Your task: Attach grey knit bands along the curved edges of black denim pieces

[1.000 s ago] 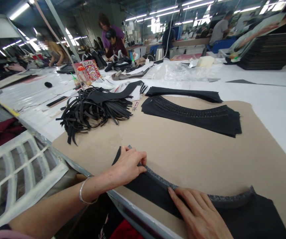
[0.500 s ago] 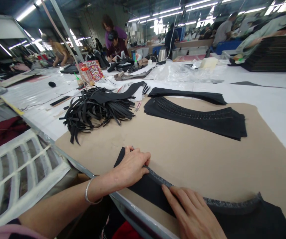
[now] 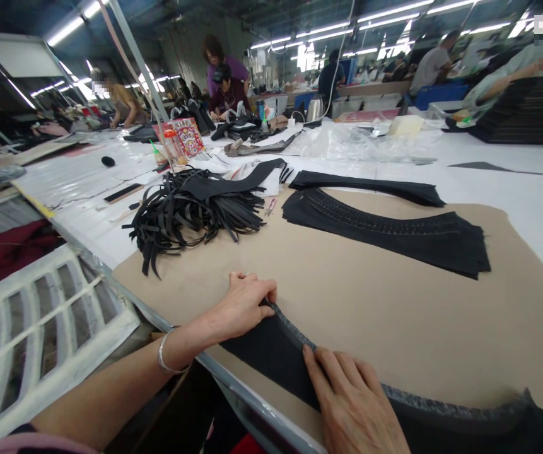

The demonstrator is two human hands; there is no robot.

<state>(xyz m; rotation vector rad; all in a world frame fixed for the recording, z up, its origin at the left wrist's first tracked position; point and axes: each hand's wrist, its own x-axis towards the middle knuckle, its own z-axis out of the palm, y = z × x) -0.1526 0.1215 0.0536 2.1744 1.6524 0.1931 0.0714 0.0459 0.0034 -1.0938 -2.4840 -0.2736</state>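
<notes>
A curved piece of black fabric [image 3: 275, 353] with a grey strip along its upper edge lies on the brown paper sheet [image 3: 356, 296] at the table's near edge. My left hand [image 3: 240, 306] sits on the fabric's left end, fingers curled and pinching the strip's end. My right hand [image 3: 351, 403] lies flat on the fabric further right, fingers stretched along the strip. A silver bangle [image 3: 164, 359] is on my left wrist.
A stack of curved black pieces [image 3: 394, 230] lies further back on the paper. A tangle of black strips [image 3: 190, 208] lies at the left. A white slatted frame [image 3: 29, 328] is beside the table. Several people work at the far tables.
My left hand has slid a little left and down along the fabric's end, and my right hand has moved left along the strip toward it. The view has shifted slightly.
</notes>
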